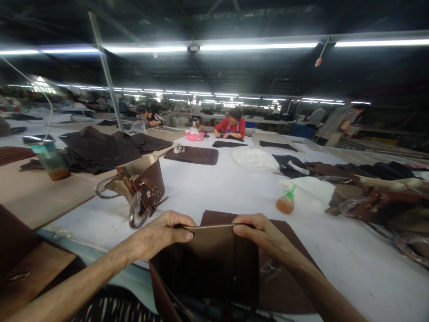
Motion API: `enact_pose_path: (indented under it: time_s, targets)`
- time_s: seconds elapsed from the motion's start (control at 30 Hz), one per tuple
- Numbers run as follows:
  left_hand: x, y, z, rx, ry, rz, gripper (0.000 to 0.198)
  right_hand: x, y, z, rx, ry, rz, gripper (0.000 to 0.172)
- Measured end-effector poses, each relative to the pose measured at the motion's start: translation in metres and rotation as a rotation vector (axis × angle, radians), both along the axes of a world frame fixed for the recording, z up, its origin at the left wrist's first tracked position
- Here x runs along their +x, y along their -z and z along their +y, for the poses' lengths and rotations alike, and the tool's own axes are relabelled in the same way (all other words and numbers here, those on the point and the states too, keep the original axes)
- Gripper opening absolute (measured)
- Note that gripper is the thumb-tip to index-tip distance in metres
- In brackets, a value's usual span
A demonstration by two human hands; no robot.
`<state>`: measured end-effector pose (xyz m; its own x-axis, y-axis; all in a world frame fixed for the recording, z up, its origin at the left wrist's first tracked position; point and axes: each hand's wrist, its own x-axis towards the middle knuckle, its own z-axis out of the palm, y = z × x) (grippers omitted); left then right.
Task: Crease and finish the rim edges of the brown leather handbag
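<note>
Both my hands grip the top edge of a dark brown leather piece [208, 264] held upright in front of me. My left hand [164, 232] pinches its left corner, fingers curled over the edge. My right hand [258, 232] pinches the right corner the same way. Behind the piece, a brown mat [288, 277] lies flat on the white table [234, 192]. A finished brown handbag [142, 185] with straps and studs stands a little beyond my left hand.
An orange bottle with a green cap [286, 201] stands to the right, next to white cloth [310, 190]. More brown bags [375, 201] pile at the right edge. Dark fabric [100, 150] and a teal bottle [50, 158] lie left. A person in red [231, 125] works across the table.
</note>
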<state>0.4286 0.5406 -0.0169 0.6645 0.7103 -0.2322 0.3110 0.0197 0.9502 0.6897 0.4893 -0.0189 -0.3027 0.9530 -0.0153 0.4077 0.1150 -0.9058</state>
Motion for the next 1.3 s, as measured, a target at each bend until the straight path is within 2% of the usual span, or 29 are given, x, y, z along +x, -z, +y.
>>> enact_pose_path:
  time_s: [0.17,0.27,0.37,0.47,0.57,0.67,0.93,1.1,1.3]
  targets:
    - [0.002,0.005,0.0,0.007,-0.038,-0.009,0.021,-0.003,-0.002,-0.003,0.082,0.044,-0.121,0.019]
    - [0.004,0.007,-0.002,0.012,-0.089,-0.015,0.021,-0.008,-0.002,-0.007,0.263,0.106,-0.296,0.015]
    - [0.006,0.005,-0.005,0.009,-0.076,-0.022,0.02,-0.015,-0.002,-0.012,0.511,0.14,-0.574,0.022]
    - [0.009,0.001,-0.01,0.019,-0.064,-0.029,0.019,-0.022,0.0,-0.018,0.613,0.122,-0.685,0.026]
    - [0.011,-0.002,-0.015,0.022,-0.072,-0.015,0.019,-0.027,0.0,-0.02,0.581,0.093,-0.643,0.019]
    - [0.011,-0.003,-0.017,0.001,-0.068,-0.029,0.02,-0.028,0.0,-0.017,0.53,0.085,-0.626,0.026]
    - [0.006,0.007,-0.011,-0.008,-0.021,-0.057,0.02,-0.028,0.001,-0.011,0.393,0.212,-0.526,0.014]
    - [0.006,0.009,-0.011,-0.017,-0.022,-0.068,0.019,-0.031,-0.004,-0.011,0.308,0.254,-0.499,0.009]
    - [0.007,0.004,-0.016,-0.042,-0.029,-0.07,0.019,-0.029,-0.011,-0.011,0.245,0.201,-0.415,0.011]
